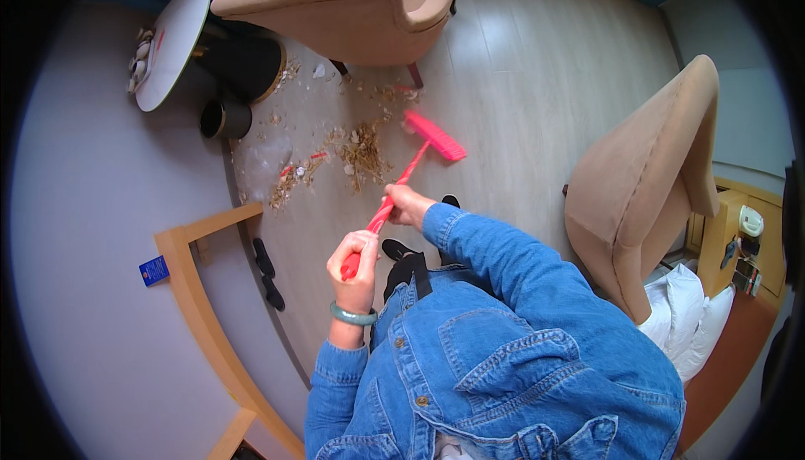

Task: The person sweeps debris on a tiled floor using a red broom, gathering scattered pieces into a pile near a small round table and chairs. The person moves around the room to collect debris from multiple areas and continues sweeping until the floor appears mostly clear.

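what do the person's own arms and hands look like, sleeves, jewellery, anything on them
Both arms wear long blue denim sleeves with visible seam stitching. The left hand is ungloved, with a smooth, rounded grey-green bangle at its wrist. The right hand is also ungloved, with no jewellery visible.

A person in a blue denim jacket grips a red-handled broom before me: the left hand, with a green bracelet at its wrist, closes on the handle's upper end; the right hand wraps the shaft farther down. The pink bristle head is to the right of a heap of dry brown litter on the pale floor. Left of the heap: crumpled clear plastic; beyond, a black bin near a round white table. One beige armchair stands beyond the litter, a second armchair at right.
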`<state>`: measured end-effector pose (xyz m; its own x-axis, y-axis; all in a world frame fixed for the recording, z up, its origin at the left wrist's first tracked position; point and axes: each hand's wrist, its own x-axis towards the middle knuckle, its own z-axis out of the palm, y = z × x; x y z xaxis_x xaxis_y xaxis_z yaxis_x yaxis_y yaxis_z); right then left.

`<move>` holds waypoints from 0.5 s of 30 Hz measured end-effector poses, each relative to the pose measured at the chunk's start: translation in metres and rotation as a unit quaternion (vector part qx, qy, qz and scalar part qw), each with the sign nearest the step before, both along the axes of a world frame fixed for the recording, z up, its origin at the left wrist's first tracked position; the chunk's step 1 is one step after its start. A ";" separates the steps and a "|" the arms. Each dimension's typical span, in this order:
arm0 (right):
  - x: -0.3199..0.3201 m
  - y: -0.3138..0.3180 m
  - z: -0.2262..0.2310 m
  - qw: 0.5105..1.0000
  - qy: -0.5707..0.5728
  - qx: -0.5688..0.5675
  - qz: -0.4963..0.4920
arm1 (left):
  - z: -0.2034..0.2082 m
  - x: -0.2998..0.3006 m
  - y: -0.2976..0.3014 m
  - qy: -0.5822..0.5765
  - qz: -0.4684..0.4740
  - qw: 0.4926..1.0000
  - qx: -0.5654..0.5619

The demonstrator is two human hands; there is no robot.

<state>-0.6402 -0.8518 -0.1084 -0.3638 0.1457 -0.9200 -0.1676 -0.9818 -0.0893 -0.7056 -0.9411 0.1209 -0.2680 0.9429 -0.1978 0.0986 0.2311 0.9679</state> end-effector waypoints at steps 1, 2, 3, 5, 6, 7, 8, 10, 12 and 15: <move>-0.006 -0.003 0.006 1.000 0.020 -0.009 0.002 | 0.008 0.001 -0.002 0.025 -0.013 1.000 0.010; -0.010 -0.005 0.013 0.999 0.032 -0.018 0.004 | 0.017 0.003 -0.004 0.050 -0.026 0.998 0.020; -0.009 -0.005 0.019 0.998 0.054 -0.015 0.000 | 0.024 0.006 -0.003 0.076 -0.033 0.996 0.032; -0.004 -0.007 0.034 0.996 0.083 -0.013 -0.010 | 0.039 0.013 -0.001 0.094 -0.059 0.992 0.055; 0.002 -0.009 0.042 0.995 0.097 -0.014 -0.027 | 0.046 0.016 -0.001 0.105 -0.067 0.990 0.064; 0.011 -0.011 0.050 0.993 0.109 -0.013 -0.045 | 0.054 0.019 0.000 0.104 -0.083 0.989 0.066; 0.020 -0.012 0.057 0.989 0.132 -0.007 -0.064 | 0.061 0.021 0.001 0.100 -0.109 0.986 0.082; 0.041 -0.013 0.068 0.986 0.133 -0.010 -0.096 | 0.071 0.024 0.003 0.096 -0.152 0.979 0.099; 0.070 -0.018 0.072 0.980 0.153 0.034 -0.125 | 0.073 0.028 0.004 0.067 -0.171 0.978 0.097; 0.117 -0.018 0.060 0.978 0.129 0.056 -0.156 | 0.054 0.036 0.010 0.011 -0.196 0.977 0.078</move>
<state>-0.5228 -0.8694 -0.0485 -0.5040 0.3808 -0.7752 -0.4890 -0.8657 -0.1073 -0.6696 -0.9306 0.1753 0.1181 0.9921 -0.0418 0.1711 0.0212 0.9850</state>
